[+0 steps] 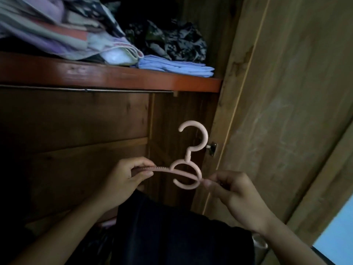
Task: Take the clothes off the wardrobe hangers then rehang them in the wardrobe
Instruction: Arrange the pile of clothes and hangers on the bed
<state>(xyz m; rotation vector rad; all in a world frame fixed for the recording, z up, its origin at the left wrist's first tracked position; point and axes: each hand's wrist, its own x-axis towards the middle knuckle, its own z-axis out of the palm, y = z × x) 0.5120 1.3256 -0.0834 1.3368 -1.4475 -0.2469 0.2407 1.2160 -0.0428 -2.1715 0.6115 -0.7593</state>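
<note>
Pink plastic hanger [188,169] bare, hook up, held below the wardrobe rail [86,90]: left hand [124,180] pinching one arm, right hand [233,190] pinching the other. Dark garment [172,232] draped below the hands, apparently off its hanger. Rehanging not yet done.

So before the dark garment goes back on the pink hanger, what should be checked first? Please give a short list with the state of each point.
1. Left hand grips one arm of the pink hanger: ok.
2. Right hand pinches the other arm: ok.
3. Hanger is free of clothes: ok.
4. Hook points up: ok.
5. Dark garment is held ready: not ok, it lies below both hands, ungripped.
6. Rail under the shelf has free space: ok in the visible part.
</note>
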